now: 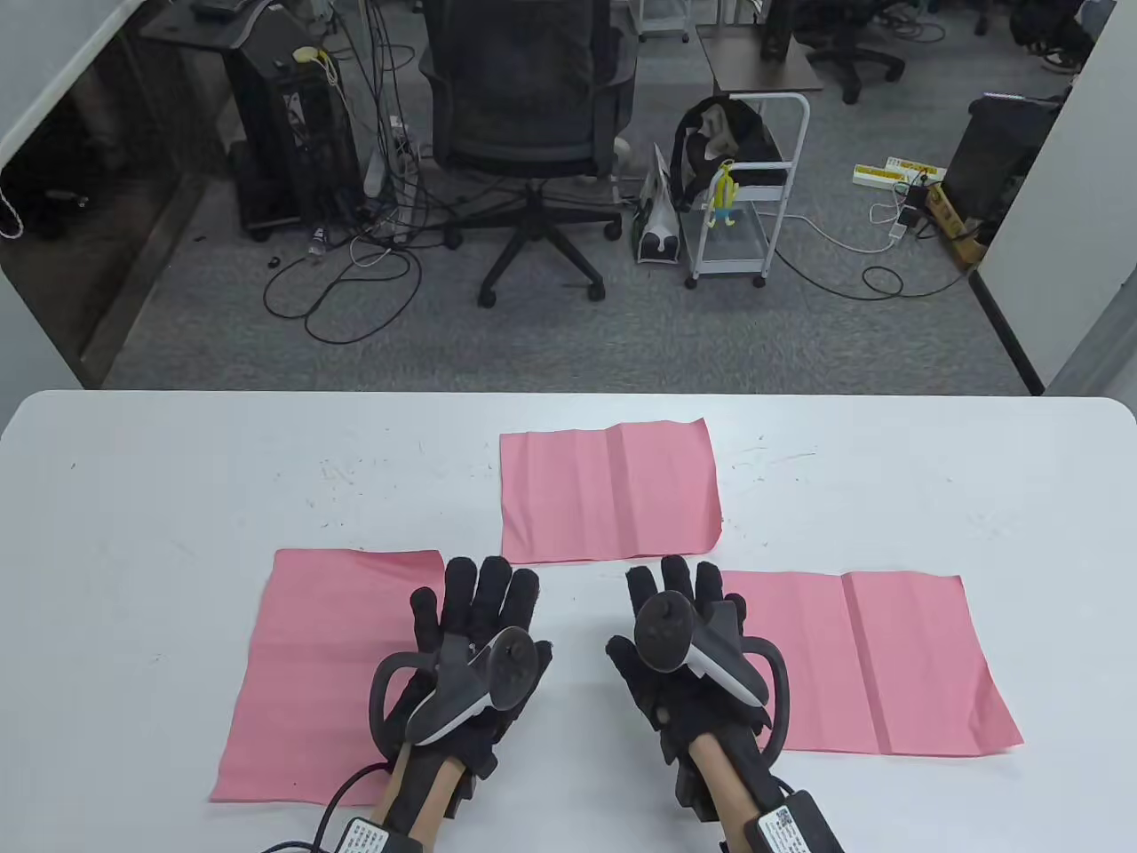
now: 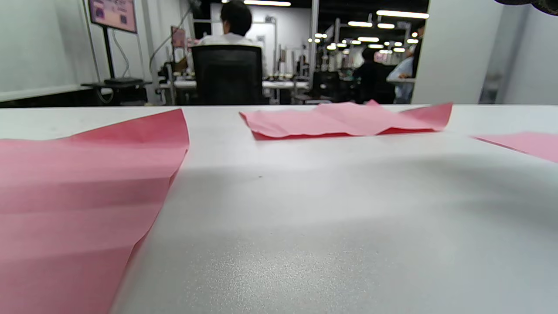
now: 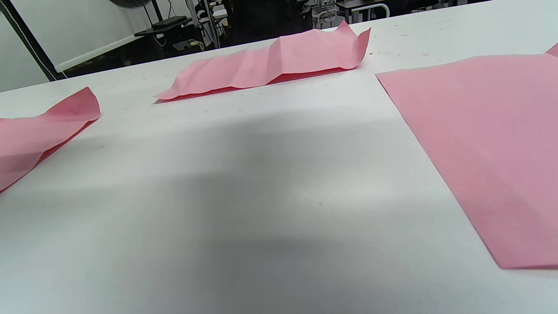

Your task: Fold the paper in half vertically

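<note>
Two gloved hands rest flat on a white bench (image 1: 133, 498) between three sheets of pink paper. The left hand (image 1: 475, 640) lies near the front edge, fingers (image 1: 488, 582) straight and spread, holding nothing; its outer side overlaps the right margin of the left sheet (image 1: 320, 675), which lies toward the front-left corner. The right hand (image 1: 684, 653) lies beside it, fingers (image 1: 675, 577) likewise straight and empty, just beside the left edge of the right sheet (image 1: 888, 662), which bears a vertical crease. The middle sheet (image 1: 608, 489) lies farther back, near the bench's centre, apart from both hands; the wrist views show it creased and lifting slightly off the surface. Beyond the far edge stand an office chair (image 1: 524, 115) and a white cart (image 1: 751, 191).
</note>
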The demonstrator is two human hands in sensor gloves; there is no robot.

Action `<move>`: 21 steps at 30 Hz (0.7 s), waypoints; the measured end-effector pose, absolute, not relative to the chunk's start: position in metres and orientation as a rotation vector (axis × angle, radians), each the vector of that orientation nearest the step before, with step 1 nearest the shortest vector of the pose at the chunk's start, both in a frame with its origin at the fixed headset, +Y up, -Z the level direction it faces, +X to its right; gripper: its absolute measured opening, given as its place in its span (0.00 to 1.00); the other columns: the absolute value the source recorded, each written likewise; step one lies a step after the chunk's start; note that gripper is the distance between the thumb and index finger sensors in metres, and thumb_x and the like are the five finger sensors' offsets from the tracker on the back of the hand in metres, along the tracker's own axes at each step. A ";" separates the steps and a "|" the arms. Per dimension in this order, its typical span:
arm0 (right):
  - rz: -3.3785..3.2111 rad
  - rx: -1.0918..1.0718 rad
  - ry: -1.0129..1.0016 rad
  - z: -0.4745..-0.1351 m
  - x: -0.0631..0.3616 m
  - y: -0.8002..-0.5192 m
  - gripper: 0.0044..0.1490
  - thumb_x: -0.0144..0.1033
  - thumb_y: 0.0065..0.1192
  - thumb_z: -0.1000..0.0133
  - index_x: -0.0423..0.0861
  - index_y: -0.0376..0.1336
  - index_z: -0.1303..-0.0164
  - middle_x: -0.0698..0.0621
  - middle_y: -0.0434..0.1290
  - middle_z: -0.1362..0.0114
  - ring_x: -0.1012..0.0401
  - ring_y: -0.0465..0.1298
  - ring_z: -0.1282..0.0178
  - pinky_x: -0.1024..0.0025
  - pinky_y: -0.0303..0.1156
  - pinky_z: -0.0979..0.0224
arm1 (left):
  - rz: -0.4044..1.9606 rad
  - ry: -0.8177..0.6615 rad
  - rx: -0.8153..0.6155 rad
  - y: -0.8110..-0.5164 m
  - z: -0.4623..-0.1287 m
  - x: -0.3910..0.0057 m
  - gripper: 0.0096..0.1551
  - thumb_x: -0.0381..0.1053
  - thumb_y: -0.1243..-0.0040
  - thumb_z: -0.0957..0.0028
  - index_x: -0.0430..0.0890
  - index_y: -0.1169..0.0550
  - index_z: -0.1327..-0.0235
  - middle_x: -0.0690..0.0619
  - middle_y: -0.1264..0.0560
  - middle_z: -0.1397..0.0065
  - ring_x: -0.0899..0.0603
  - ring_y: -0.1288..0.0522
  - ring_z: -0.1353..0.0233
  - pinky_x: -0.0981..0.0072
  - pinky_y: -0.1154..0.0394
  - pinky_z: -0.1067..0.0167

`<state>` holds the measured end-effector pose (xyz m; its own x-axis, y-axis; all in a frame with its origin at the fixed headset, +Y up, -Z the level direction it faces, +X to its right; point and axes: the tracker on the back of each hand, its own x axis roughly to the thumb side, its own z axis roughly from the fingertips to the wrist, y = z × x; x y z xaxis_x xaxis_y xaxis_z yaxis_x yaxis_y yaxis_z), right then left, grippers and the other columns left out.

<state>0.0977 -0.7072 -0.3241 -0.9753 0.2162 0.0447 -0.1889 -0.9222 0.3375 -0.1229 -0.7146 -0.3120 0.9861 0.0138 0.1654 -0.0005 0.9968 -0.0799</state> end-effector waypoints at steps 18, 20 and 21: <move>2.858 0.074 0.581 -0.334 0.105 -0.722 0.49 0.60 0.51 0.45 0.59 0.34 0.20 0.48 0.30 0.14 0.41 0.31 0.16 0.34 0.34 0.21 | 0.049 -0.157 -0.123 -0.720 -0.317 -0.129 0.47 0.73 0.66 0.43 0.61 0.60 0.13 0.53 0.61 0.07 0.35 0.63 0.10 0.28 0.58 0.20; 2.852 0.062 0.578 -0.334 0.109 -0.723 0.49 0.59 0.51 0.45 0.59 0.34 0.20 0.48 0.30 0.14 0.40 0.32 0.16 0.34 0.34 0.21 | 0.047 -0.156 -0.127 -0.720 -0.317 -0.129 0.47 0.73 0.66 0.43 0.61 0.60 0.13 0.52 0.61 0.07 0.35 0.63 0.10 0.28 0.58 0.20; 2.846 0.056 0.578 -0.335 0.111 -0.723 0.49 0.59 0.51 0.45 0.59 0.34 0.20 0.48 0.31 0.14 0.40 0.32 0.16 0.34 0.34 0.21 | 0.048 -0.157 -0.128 -0.720 -0.317 -0.129 0.47 0.73 0.66 0.43 0.61 0.60 0.13 0.53 0.61 0.07 0.35 0.63 0.10 0.28 0.58 0.20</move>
<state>0.1109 -0.7230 -0.3348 -0.9714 0.2372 -0.0095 -0.2221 -0.8941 0.3890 -0.1292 -0.7196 -0.3165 0.9866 0.0581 0.1527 -0.0380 0.9906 -0.1311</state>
